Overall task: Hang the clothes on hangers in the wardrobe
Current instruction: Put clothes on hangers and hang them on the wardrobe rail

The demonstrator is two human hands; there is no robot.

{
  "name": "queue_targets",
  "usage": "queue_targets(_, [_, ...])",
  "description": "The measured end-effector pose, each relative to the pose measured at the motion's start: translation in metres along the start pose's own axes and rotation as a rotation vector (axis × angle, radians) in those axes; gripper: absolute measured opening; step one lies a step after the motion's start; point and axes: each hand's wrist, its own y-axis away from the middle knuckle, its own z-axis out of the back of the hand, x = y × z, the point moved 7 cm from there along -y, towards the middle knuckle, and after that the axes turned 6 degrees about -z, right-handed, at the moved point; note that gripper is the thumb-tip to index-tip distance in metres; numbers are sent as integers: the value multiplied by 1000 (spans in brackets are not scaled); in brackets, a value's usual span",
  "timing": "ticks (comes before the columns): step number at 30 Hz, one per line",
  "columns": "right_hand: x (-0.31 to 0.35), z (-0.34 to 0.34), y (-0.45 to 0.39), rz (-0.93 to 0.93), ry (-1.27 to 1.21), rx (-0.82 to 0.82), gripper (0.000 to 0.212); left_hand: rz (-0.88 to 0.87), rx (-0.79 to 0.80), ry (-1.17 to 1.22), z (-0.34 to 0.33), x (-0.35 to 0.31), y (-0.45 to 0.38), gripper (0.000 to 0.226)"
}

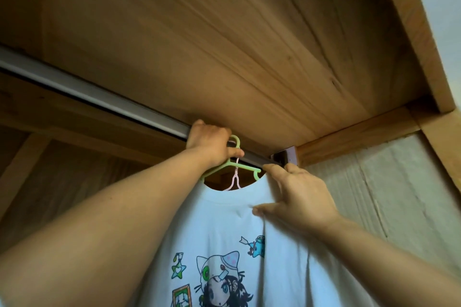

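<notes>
From the head camera, you reach up into a wooden wardrobe (pixel 224 40), both arms raised toward the grey metal rail (pixel 99 97) running under its top panel. Your left hand (pixel 212 143) grips the neck of a pale green hanger (pixel 233 166), fingers curled round it at the rail, its hook looped over the bar. A pink hanger (pixel 235 178) shows just behind it in the collar opening. Your right hand (pixel 296 197) pinches the light blue T-shirt (pixel 224 227) near its collar, thumb and fingers closed on the cloth. The shirt hangs from the green hanger, printed with a cartoon cat-hatted figure (pixel 222 281); no readable writing shows.
</notes>
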Motion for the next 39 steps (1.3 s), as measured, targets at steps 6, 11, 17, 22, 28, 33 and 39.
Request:
queue_targets(6, [-8, -6, -4, -63, -34, 8, 80, 11, -93, -3, 1, 1, 4, 52])
queue_targets(11, [-8, 2, -9, -107, -43, -26, 75, 126, -191, 191, 7, 5, 3, 47])
queue_targets(17, [-15, 2, 9, -119, -5, 10, 70, 79, -251, 509, 16, 3, 13, 57])
queue_targets(22, [-24, 5, 42, -116, -26, 35, 72, 16, -321, 780, 19, -14, 41, 55])
queue_targets(28, [-42, 9, 107, -121, -67, 145, 89, 50, -347, 828, 25, -53, 93, 59])
queue_targets(33, [-61, 31, 193, -190, -209, 151, 89, -49, -305, 925, 48, -120, 161, 56])
queue_targets(39, [-87, 54, 328, -344, -272, 322, 69, -130, -155, 1110, 65, -216, 256, 60])
